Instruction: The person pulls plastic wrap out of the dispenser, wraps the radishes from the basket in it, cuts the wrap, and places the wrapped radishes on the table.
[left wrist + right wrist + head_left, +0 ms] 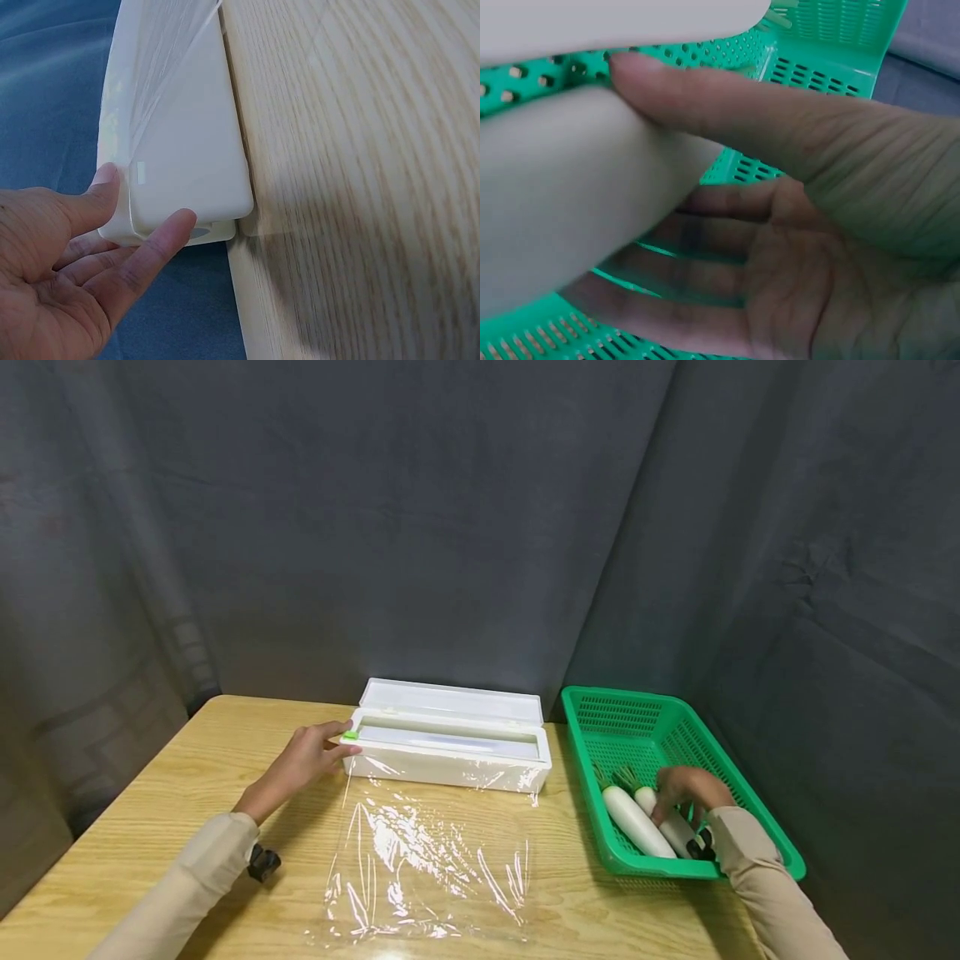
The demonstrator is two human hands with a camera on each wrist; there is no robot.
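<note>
A white cling film box (pixel 450 770) lies on the table with its lid (pixel 450 700) raised at the back. My left hand (pixel 303 762) holds its left end between thumb and fingers, beside a small green slider (pixel 350 736). In the left wrist view, the fingertips (pixel 180 219) touch the box's end. A sheet of clear film (pixel 427 868) runs from the box toward me over the table. To the right, my right hand (pixel 693 789) reaches into a green basket (pixel 581 777) and grips a white radish (pixel 577 187), thumb on one side, fingers round the other.
Another white radish (pixel 637 822) with short green stems lies beside the gripped one in the basket. A dark grey curtain (pixel 450 527) hangs behind the table (pixel 187 760) and along both sides. The basket stands at the table's right edge.
</note>
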